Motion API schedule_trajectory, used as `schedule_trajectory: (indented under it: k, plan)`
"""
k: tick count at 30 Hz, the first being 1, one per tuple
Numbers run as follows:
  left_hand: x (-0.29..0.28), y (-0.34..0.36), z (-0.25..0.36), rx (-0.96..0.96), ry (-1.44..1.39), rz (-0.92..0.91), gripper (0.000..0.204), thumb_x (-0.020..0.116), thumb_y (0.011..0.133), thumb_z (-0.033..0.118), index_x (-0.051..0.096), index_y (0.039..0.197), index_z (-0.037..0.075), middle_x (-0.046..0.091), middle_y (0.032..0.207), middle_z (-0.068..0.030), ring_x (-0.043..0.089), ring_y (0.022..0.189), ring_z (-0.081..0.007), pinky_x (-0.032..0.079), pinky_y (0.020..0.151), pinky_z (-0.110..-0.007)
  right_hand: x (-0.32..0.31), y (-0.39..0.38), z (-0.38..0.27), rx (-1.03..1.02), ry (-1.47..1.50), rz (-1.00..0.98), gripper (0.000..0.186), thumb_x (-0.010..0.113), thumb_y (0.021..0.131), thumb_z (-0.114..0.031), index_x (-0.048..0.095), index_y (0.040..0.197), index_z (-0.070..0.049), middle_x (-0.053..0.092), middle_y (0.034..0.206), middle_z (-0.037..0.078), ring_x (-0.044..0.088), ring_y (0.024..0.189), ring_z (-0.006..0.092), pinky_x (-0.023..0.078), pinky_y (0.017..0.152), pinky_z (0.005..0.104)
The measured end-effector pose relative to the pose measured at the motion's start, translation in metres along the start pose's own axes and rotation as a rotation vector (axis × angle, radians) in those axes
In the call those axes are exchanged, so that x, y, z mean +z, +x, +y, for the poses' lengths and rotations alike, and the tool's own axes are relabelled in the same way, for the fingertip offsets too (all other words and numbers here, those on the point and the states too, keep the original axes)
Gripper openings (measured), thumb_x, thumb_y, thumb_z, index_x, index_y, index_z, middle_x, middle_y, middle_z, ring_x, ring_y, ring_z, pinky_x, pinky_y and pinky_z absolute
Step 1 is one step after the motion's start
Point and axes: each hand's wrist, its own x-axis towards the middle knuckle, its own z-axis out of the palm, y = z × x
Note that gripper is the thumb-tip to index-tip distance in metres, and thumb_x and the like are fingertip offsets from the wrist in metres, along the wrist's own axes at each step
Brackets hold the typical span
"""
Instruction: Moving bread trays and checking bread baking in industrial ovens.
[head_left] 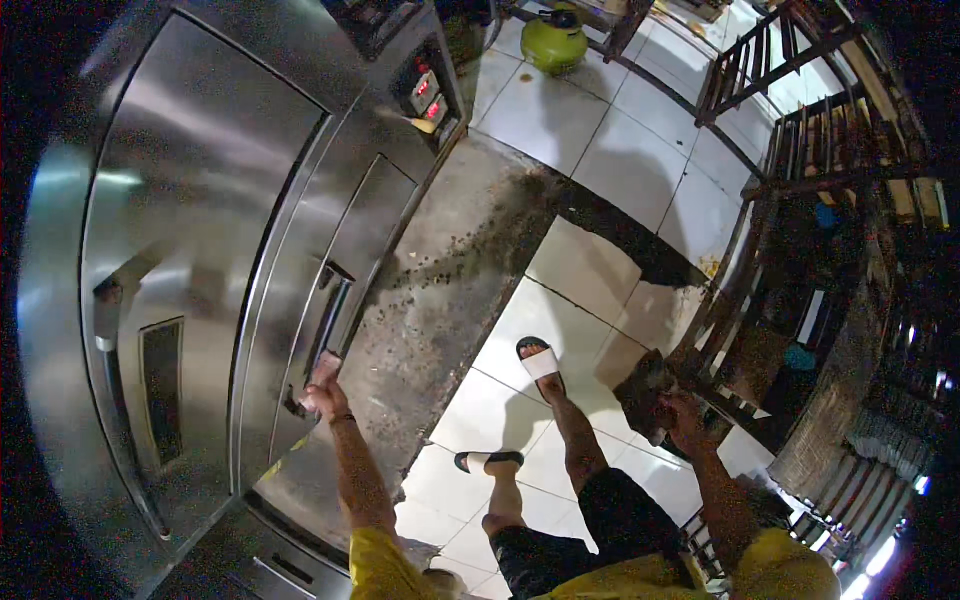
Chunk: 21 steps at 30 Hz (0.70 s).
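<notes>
My left hand [324, 392] is closed round the lower end of a bar handle [336, 312] on a narrow door of the large stainless steel oven [205, 220]. A wristband sits on that arm. Out to my right, my right hand [683, 424] grips a crumpled dark grey cloth [648, 395], which hangs beside the dark rack. Its fingers are partly in shadow. The narrow oven door [375, 205] looks closed.
Digital displays [428, 98] glow red on the oven's far end. A green gas cylinder [554, 45] stands on the tiles at the back. Dark racks [790, 180] line the right side. Below lies a stained concrete strip [425, 290] beside white tiles [545, 325], where my sandalled feet stand.
</notes>
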Motion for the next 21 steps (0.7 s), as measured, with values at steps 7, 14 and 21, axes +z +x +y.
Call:
schedule_trajectory:
  k: [7, 14, 21]
  plan:
    - [-0.039, -0.054, 0.004, 0.045, 0.133, 0.190, 0.051, 0.054, 0.098, 0.046, 0.056, 0.125, 0.002, 0.065, 0.109, -0.0085, 0.063, 0.087, -0.0173, 0.053, 0.072, -0.027, 0.120, 0.055, -0.022, -0.648, -0.679, -0.319, 0.026, 0.064, 0.087, -0.009, 0.062, 0.111, 0.001, 0.058, 0.121, 0.015, 0.059, 0.105, 0.0253, 0.048, 0.093, 0.0342]
    - [0.076, -0.139, 0.008, 0.204, 0.305, 0.216, 0.042, 0.052, 0.098, 0.019, 0.048, 0.138, 0.005, 0.058, 0.129, -0.0089, 0.057, 0.108, -0.0191, 0.045, 0.097, -0.034, 0.212, 0.110, -0.039, -0.351, -0.321, -0.359, 0.047, 0.067, 0.083, -0.006, 0.053, 0.128, 0.001, 0.060, 0.124, 0.013, 0.059, 0.110, 0.0243, 0.046, 0.099, 0.0363]
    - [0.077, -0.179, 0.068, 0.418, -0.724, 0.093, 0.061, 0.059, 0.091, 0.050, 0.049, 0.139, 0.014, 0.056, 0.133, -0.0073, 0.050, 0.115, -0.0241, 0.046, 0.081, -0.043, 0.369, 0.067, -0.178, -0.619, -0.085, -0.986, 0.053, 0.067, 0.083, -0.002, 0.051, 0.134, -0.002, 0.062, 0.122, 0.007, 0.059, 0.104, 0.0168, 0.045, 0.098, 0.0331]
